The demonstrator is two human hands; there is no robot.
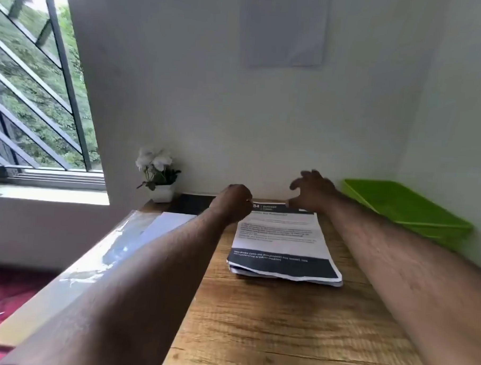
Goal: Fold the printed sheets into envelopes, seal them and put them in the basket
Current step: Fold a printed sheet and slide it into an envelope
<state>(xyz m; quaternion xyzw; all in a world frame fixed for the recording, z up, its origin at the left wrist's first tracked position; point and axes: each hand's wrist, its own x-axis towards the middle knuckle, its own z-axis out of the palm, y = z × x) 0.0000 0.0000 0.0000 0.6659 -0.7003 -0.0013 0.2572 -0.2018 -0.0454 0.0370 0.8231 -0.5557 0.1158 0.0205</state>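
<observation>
Both hands at far edge of printed sheets, centre frame.

Wooden worktop (283,322) fills lower frame; green basket (406,209) at right by wall, near stack but apart; stack of printed sheets (283,245) mid-frame on worktop; clear plastic sleeve (115,243) w/ paper along left edge. Left hand (233,201) fingers clenched at stack's top-left corner, pinching the top sheet's edge. Right hand (312,191) at top-right, fingers spread & curved, thumb touching sheet edge. White flower pot (158,176) behind, left of centre.

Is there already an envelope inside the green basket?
No, the green basket shows only its bare floor, and the printed sheets lie on the table.
</observation>
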